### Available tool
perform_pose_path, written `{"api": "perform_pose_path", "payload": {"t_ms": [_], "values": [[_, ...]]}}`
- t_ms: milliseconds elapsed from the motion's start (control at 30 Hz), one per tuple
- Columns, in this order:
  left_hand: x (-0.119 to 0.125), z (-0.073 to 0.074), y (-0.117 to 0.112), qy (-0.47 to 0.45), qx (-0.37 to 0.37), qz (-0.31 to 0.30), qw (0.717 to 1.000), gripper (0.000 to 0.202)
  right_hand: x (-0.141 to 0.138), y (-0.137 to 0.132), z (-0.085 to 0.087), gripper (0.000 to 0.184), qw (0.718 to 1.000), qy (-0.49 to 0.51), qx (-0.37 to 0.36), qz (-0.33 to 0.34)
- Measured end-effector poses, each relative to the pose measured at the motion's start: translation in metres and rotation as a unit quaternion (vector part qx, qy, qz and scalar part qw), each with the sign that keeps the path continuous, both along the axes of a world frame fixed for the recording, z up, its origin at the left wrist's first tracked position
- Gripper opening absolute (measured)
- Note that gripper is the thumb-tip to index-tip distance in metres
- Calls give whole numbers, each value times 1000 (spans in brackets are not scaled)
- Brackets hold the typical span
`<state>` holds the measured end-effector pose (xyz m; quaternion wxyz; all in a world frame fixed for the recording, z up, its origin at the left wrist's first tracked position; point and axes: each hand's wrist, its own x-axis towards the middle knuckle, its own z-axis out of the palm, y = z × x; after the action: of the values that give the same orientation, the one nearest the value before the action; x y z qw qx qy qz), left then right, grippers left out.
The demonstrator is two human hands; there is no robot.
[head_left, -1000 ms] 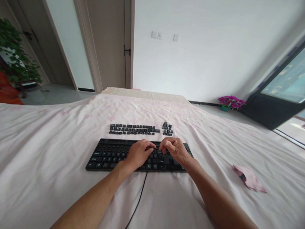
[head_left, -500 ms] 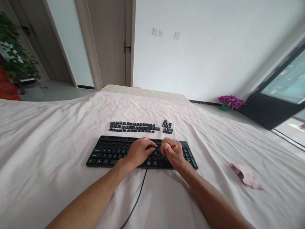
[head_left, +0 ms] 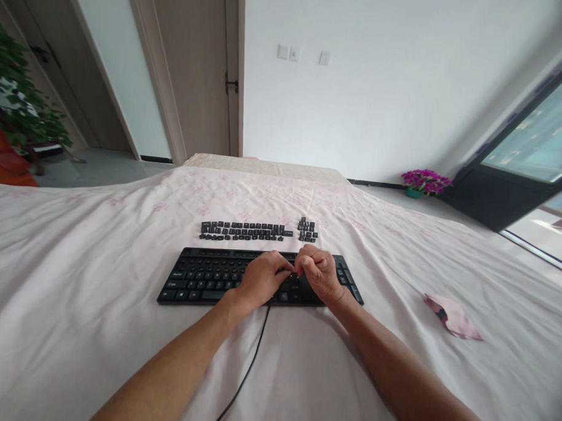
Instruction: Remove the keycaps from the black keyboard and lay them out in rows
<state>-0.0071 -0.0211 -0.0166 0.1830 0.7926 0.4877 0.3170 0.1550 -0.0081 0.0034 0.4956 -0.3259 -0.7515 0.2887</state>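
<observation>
A black keyboard [head_left: 204, 285] lies on the pink floral sheet, its upper rows of keys removed. My left hand [head_left: 266, 276] rests over its middle, thumb and forefinger brought together in a pinch beside the other hand. What sits between those fingertips is too small to make out. My right hand [head_left: 320, 274] is curled like a fist above the keyboard's right part, its fingertips close to my left ones. Anything inside it is hidden. Beyond the keyboard, loose black keycaps [head_left: 257, 232] lie in rows, with a smaller group of keycaps [head_left: 307, 230] to their right.
The keyboard's cable [head_left: 248, 370] runs toward me over the sheet [head_left: 120, 328]. A folded pink cloth [head_left: 453, 317] lies at the right. Past the bed stand a pot of purple flowers [head_left: 426, 182] and, on the left, a leafy plant [head_left: 27, 97].
My left hand's fingertips have moved right, up to the right hand, and its thumb and forefinger have come closer together. The view has shifted slightly.
</observation>
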Motion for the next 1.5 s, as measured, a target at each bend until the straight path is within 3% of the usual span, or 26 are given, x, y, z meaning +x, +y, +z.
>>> {"api": "perform_pose_path", "payload": {"t_ms": [167,300,433,533,633,767,933,1067,1167,1400,1500], "values": [[-2,1,-1,8,1,-11,1000,22,6,-5,23,48,997,-13,-38,-67],[-1,0,-2,-4,-9,-3,1000,25,14,2,39,35,983,-168,-38,-70],[-3,-1,-2,-46,-23,3,999,23,22,13,31,15,945,-322,-37,-47],[-5,1,-2,-44,-14,-1,999,15,25,17,20,16,928,-368,-60,-4],[-6,1,-2,-39,-13,-6,999,14,24,15,21,26,934,-352,-56,-7],[-6,-1,-3,-41,-16,-5,999,16,23,8,41,47,942,-333,-15,-33],[-5,0,-4,-66,-21,0,998,20,24,3,51,39,958,-270,-23,-93],[-5,6,-6,-98,-24,-39,994,19,18,2,45,39,985,-127,-85,-79],[-4,7,-7,-109,-41,-48,992,20,11,0,41,41,990,-83,-108,-48],[-2,6,-6,-106,-42,-24,993,16,6,1,39,33,985,-154,-76,-24],[-2,7,-6,-86,-36,-12,996,17,10,3,36,35,967,-218,-129,-35]]}}
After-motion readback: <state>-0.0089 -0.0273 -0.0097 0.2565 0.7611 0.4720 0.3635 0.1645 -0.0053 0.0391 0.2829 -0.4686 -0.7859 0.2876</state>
